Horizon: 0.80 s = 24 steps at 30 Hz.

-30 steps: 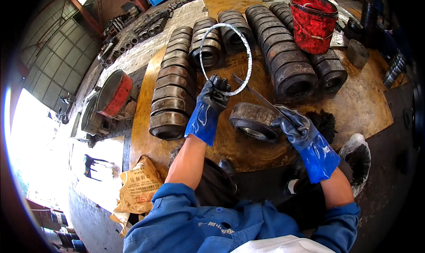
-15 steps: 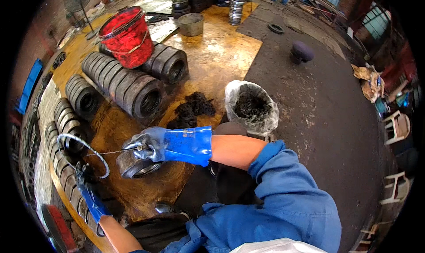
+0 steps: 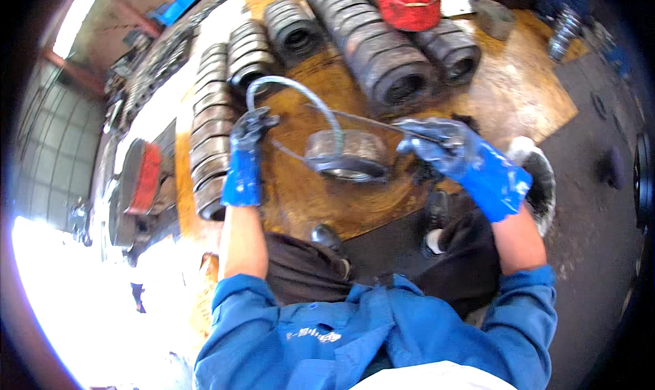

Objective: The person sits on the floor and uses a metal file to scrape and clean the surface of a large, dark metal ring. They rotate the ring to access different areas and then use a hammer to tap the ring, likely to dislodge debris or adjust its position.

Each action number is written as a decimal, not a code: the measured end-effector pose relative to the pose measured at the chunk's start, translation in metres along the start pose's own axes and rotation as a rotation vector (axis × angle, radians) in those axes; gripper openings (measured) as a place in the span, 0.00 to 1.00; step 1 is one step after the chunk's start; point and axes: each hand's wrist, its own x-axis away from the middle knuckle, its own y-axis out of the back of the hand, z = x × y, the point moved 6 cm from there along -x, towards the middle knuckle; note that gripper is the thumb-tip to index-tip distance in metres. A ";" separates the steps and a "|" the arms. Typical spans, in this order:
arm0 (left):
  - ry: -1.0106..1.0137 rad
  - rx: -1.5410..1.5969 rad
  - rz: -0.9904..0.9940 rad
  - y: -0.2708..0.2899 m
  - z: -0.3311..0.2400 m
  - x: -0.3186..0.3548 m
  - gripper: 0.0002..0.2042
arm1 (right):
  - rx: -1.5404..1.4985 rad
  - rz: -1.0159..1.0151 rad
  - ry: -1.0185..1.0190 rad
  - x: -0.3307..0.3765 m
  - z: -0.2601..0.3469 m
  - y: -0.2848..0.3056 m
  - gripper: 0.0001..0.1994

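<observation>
The left hand, in a grimy blue glove, is closed around one end of a springy grey wire loop that arches up over a short metal ring-shaped part. That part lies near the middle of the rust-stained board, just in front of the person's knees. The right hand, gloved the same way, is clenched on the other end of the wire, which runs as a taut straight stretch across the top of the part. The wire looks to be under tension, so if either greasy glove loses its hold, the freed end may whip back toward the face or forearms. Pulling sideways could also drag or tip the part, since nothing braces it. Rows of similar dark rings lie along the far edge and the left edge of the board, with a red bucket behind them; a swinging loop could catch on them.
</observation>
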 end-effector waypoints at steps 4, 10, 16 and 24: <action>-0.133 -0.054 -0.032 -0.046 -0.035 0.024 0.19 | 0.074 0.029 0.031 0.007 -0.004 0.004 0.22; -0.266 -0.199 -0.012 -0.057 -0.060 0.035 0.16 | -0.017 0.068 0.043 0.007 -0.007 0.004 0.20; -0.154 -0.314 0.009 -0.061 -0.079 0.043 0.15 | 0.023 -0.059 0.144 0.003 -0.007 0.012 0.19; -0.115 -0.107 -0.014 -0.051 -0.086 0.054 0.15 | 0.403 -0.245 0.277 0.002 0.023 0.005 0.20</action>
